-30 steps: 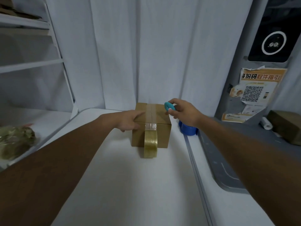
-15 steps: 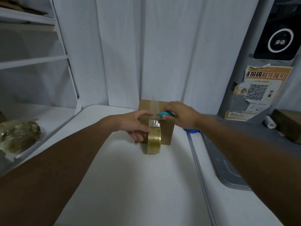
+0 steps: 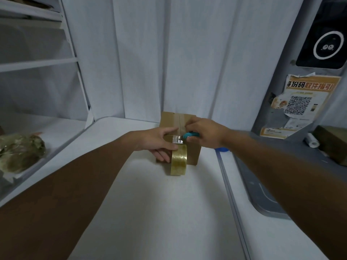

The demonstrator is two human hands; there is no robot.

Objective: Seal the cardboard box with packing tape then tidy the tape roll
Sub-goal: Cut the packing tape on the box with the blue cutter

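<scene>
A small cardboard box stands at the far end of the white table, with a strip of clear tape along its top seam. The yellowish tape roll hangs against the box's front, still joined to that strip. My left hand rests on the box's front left edge, thumb on top and fingers down the front beside the roll. My right hand grips a small teal cutter, its tip at the shiny tape on the box's front top edge.
A blue object peeks out behind my right wrist. A grey tray lies on the right, with a paper roll and another brown box beyond. White shelving and a crumpled plastic bundle are on the left. White curtains hang behind.
My right hand brought the teal cutter from above the box's right side down to the tape at the front top edge. My left hand slid lower on the box's front.
</scene>
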